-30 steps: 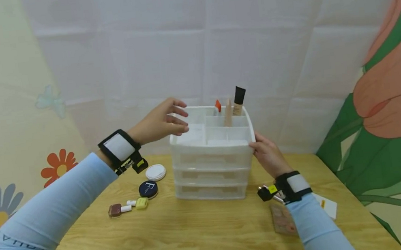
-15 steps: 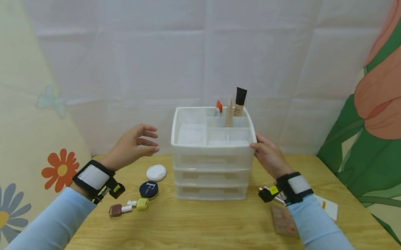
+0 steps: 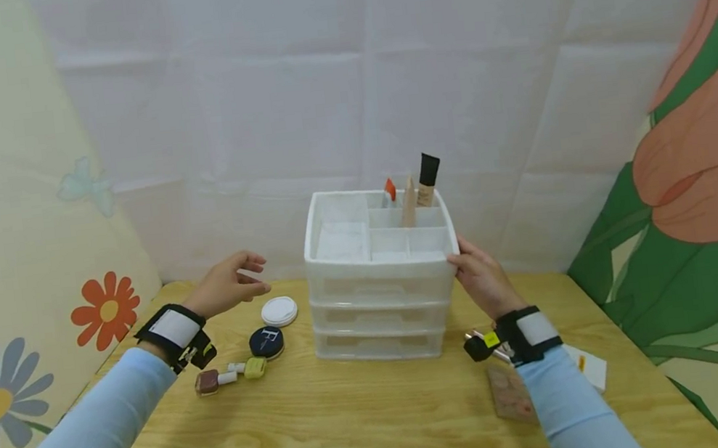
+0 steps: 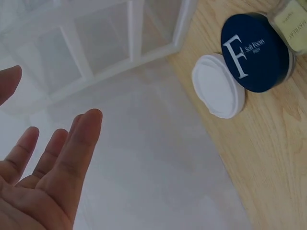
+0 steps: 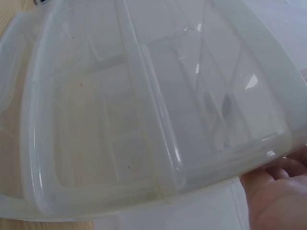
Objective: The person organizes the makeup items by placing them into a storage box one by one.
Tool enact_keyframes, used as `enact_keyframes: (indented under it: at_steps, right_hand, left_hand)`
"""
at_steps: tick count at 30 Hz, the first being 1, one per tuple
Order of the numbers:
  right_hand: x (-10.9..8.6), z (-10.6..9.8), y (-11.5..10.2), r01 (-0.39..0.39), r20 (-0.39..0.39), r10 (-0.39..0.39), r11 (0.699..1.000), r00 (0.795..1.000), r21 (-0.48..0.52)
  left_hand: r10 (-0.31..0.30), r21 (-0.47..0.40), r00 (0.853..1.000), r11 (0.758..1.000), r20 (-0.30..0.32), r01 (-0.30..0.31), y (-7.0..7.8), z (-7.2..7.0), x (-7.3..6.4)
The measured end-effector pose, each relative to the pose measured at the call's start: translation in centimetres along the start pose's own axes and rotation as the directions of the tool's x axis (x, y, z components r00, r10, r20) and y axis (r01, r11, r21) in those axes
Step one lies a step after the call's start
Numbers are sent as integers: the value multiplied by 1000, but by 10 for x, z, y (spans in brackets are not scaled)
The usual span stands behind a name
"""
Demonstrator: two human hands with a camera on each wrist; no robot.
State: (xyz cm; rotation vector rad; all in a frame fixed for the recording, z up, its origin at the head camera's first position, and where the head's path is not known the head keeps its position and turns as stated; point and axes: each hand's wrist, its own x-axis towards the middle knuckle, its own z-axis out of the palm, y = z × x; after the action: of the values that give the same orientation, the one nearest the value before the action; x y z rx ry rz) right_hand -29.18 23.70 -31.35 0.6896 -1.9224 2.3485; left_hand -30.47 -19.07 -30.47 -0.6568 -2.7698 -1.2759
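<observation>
while the right hand [image 3: 482, 280] grips the upper right front corner of a white plastic drawer unit with three translucent drawers [image 3: 373, 292], its thumb at the front edge and its fingers along the side, the left hand [image 3: 224, 285] hovers to the left of that unit, fingers loosely bent and thumb apart from them. the unit stands upright on a yellowish wooden table [image 3: 354, 429]. in its top compartments, towards the right rear, stand a black-capped beige tube [image 3: 428, 180], a slim pale-beige pointed tube [image 3: 409, 204] and a small red-tipped item [image 3: 390, 191]. left of the unit lie a round white disc [image 3: 279, 310] and a round navy compact with pale lettering [image 3: 267, 342]; farther left of it, a white-capped yellow bottle [image 3: 256, 368] and a white-capped brownish-red bottle [image 3: 208, 382]. right of the unit, towards the front, lies a flat pinkish-brown palette [image 3: 510, 392], partly hidden by the right sleeve [image 3: 578, 405].
</observation>
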Motion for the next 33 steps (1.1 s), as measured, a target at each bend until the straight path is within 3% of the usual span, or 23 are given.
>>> enact_keyframes:
  at_steps: [6,13,26,33]
  right_hand:
    - [-2,0,-3,3,-6,-3,1000,1000,-6]
    - [-6,0,-3,-15,-26,15,1000,1000,7]
    - [-12,0,-5,-15,-33,15,1000,999,-2]
    - [-12,1,-6,-23,-38,23,1000,999,-13]
  left_hand:
    - [-29,97,1000,995,1,29,-14,7,12]
    - [-61,235,998,970,16,55,-27,18,29]
    - [-159,356,984,927,84,119,-41,40,59]
    - [-176,432,978,895,113,111,-61,53,72]
